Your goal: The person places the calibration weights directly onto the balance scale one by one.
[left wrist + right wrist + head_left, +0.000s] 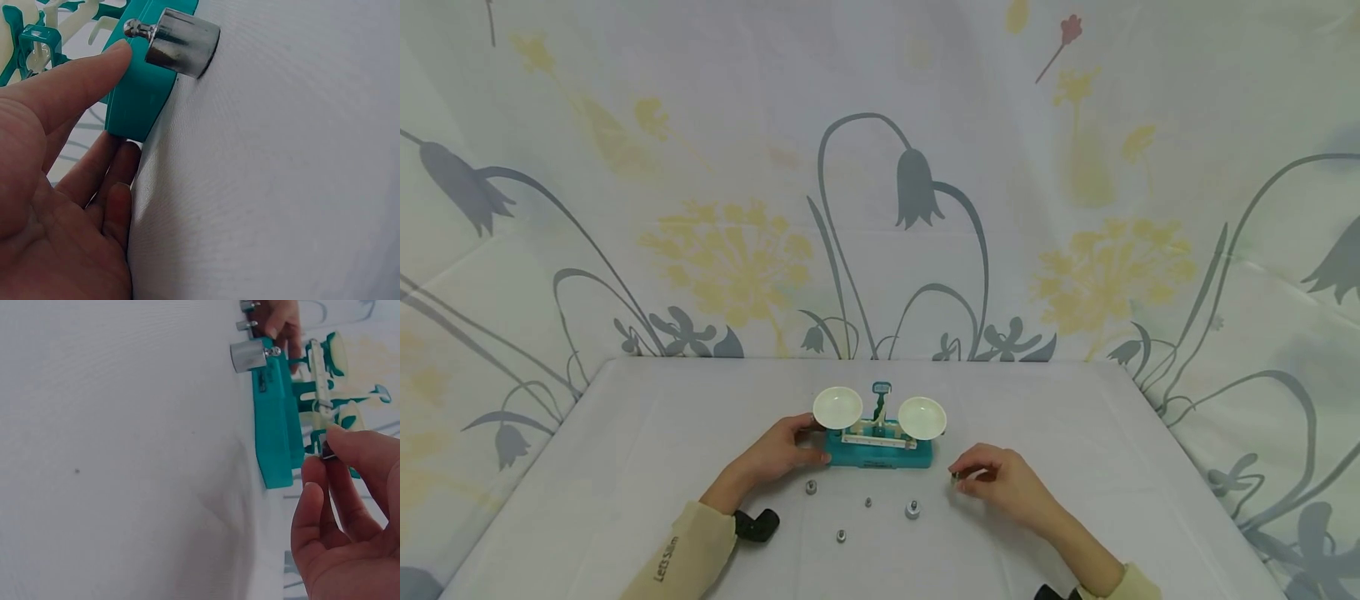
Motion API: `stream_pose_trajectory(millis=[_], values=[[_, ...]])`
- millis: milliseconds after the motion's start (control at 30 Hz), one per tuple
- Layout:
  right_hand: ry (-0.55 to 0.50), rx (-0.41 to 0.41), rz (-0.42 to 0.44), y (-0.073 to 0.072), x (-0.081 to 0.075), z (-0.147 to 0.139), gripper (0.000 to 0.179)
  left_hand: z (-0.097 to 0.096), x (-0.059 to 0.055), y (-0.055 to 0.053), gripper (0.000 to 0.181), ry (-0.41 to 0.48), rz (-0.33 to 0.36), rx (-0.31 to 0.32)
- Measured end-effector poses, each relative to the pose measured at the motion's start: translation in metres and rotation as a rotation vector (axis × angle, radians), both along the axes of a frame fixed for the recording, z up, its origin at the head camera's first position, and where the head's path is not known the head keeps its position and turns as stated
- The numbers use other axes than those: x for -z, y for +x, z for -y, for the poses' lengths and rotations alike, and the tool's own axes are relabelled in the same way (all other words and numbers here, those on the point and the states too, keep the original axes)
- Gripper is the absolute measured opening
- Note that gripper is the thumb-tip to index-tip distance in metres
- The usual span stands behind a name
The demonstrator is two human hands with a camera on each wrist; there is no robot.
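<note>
A teal balance scale (pixel 880 454) stands upright on the white table, with a pale left pan (pixel 838 408) and right pan (pixel 922 418) above its beam. At the base's left end, my left hand (pixel 778 450) grips it, thumb at the front and fingers behind. My right hand (pixel 1007 483) pinches a small metal weight (pixel 328 452) between thumb and fingertips, to the right of the scale and clear of its pans. The fingers cover most of that weight. Nearest the left hand on the table is a knobbed cylindrical weight (pixel 811 487).
More metal weights stand in front of the scale: a larger one (pixel 912 509), a tiny one (pixel 868 502) and a small one (pixel 841 536). A flower-patterned cloth (pixel 880 250) hangs behind the table. Black camera mounts sit at both wrists.
</note>
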State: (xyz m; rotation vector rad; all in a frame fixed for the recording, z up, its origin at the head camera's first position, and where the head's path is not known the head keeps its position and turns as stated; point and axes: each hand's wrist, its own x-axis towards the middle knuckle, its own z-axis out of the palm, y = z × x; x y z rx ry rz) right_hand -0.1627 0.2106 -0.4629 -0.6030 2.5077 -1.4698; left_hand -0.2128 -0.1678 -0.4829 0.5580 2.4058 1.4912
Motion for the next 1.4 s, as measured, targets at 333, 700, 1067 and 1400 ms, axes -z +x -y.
stream_pose_trajectory(millis=[333, 700, 1067, 1400], values=[[-0.062, -0.013, -0.052, -0.007, -0.025, -0.004, 0.021, 0.001, 0.001, -0.002, 0.053, 0.028, 0.024, 0.0], [-0.08, -0.008, -0.129, -0.021, -0.045, -0.01, 0.017, -0.001, 0.003, -0.002, 0.053, 0.009, 0.023, -0.011], [-0.05, 0.002, -0.113, -0.028, -0.055, -0.008, 0.018, 0.001, 0.002, -0.001, 0.053, 0.01, 0.025, -0.015], [-0.038, -0.022, -0.12, -0.035, -0.06, -0.004, 0.018, 0.0, 0.0, 0.0, 0.054, 0.005, 0.018, -0.017]])
